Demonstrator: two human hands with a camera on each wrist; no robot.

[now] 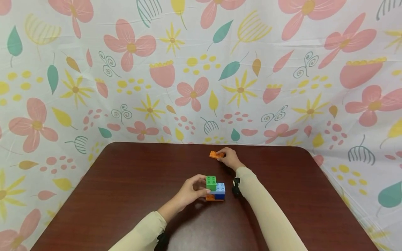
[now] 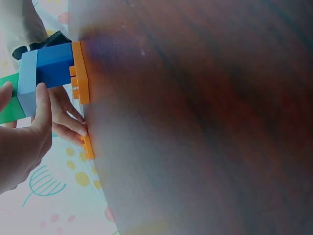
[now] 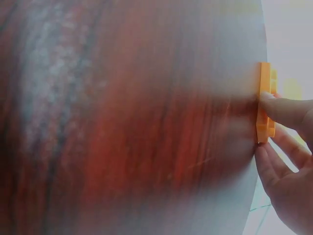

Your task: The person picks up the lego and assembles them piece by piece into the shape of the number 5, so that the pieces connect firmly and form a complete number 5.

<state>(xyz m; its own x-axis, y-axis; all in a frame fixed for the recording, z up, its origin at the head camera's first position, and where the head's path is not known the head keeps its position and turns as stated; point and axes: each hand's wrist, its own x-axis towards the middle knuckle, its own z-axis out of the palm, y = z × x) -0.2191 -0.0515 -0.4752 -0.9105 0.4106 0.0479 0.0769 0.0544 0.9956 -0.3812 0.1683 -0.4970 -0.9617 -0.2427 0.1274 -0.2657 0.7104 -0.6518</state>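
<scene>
My left hand [image 1: 190, 191] holds a small stack of toy building bricks from its left side. On top is a green brick [image 1: 211, 182], over a light blue brick [image 1: 221, 188]. Below them come a dark blue brick [image 2: 55, 63] and a flat orange plate brick [image 2: 81, 73] at the bottom, on the table. Farther back, my right hand [image 1: 230, 158] pinches a second flat orange brick [image 1: 214, 154], its studs facing up. In the right wrist view the thumb [image 3: 283, 110] presses on the side of that flat orange brick [image 3: 264, 81].
The dark reddish-brown table [image 1: 125, 188] has rounded far corners. A flower-patterned cloth [image 1: 193, 69] hangs behind it and along both sides. Black bands with dark devices sit at both wrists, over cream sleeves [image 1: 267, 205].
</scene>
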